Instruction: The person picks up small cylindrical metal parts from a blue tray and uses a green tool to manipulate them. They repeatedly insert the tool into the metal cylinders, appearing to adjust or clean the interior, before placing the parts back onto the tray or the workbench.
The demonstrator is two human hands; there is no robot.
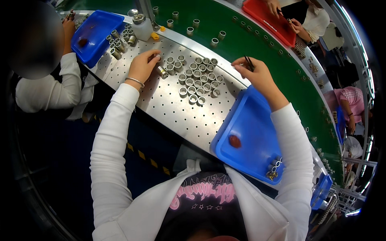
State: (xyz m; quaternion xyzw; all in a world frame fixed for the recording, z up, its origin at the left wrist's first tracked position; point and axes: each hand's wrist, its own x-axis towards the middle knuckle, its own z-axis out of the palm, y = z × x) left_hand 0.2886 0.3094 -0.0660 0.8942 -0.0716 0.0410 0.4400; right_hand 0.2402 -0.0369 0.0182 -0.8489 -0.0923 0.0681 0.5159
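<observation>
My left hand [142,68], with a bracelet at the wrist, pinches a short metal sleeve [158,58] between thumb and fingers over the perforated metal table [161,96]. Just below those fingertips lies a metal fitting with a brassy end [162,72]. Over the table's far right edge, my right hand [257,74] grips black tweezers [249,63], their tips pointing up and away. Between the hands stands a cluster of upright, open-topped metal sleeves [197,74]. Neither the tweezers nor the right fingertips touch them.
A blue tray [229,124] with a reddish-brown piece [234,141] and several small fittings sits at right. A pump bottle [142,27], more fittings [116,45] and another blue tray [96,36] are at left. Beyond runs a green conveyor [241,48] carrying sleeves. Other people sit nearby.
</observation>
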